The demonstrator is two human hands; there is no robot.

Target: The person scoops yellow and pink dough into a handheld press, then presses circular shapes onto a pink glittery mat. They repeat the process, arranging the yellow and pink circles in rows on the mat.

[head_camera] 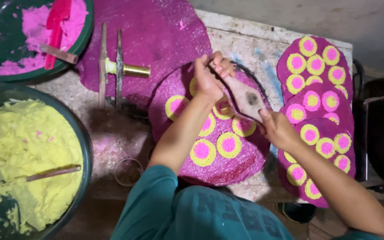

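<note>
Wooden paddle (244,98) gripped at both ends | left hand (209,78) fingers clenched round top | right hand (277,129) grasping bottom | over purple disc (245,155) with yellow-pink rings

No packages, labels, signs or screens appear anywhere in the frame, from the upper left to the lower right.

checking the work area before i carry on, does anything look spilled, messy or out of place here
Pink paste is smeared on the stone-grey tabletop left of the round magenta sheet. Both hands, left hand and right hand, grip a worn wooden paddle over it. Nothing else looks odd.
</note>
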